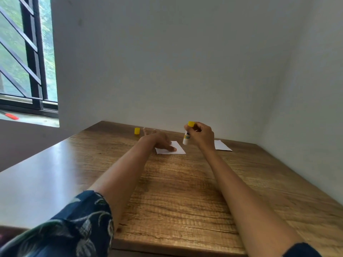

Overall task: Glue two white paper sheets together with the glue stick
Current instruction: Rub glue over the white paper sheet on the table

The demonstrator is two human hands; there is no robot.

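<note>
A small white paper sheet (178,148) lies on the wooden table (185,182) near its far edge. My left hand (160,140) lies flat on the sheet's left part, thumb pressing it down. My right hand (201,135) grips a white glue stick (187,137) with a yellow base, held nearly upright just above the sheet's right edge, tip pointing down. The stick's yellow cap (137,131) stands apart on the table, left of my left hand. A second white sheet (221,145) lies to the right, partly hidden behind my right wrist.
The table stands in a corner of white walls at the back and right. A barred window (27,52) is at the far left, with a red-handled tool (11,116) on its sill. The table's near part is bare wood.
</note>
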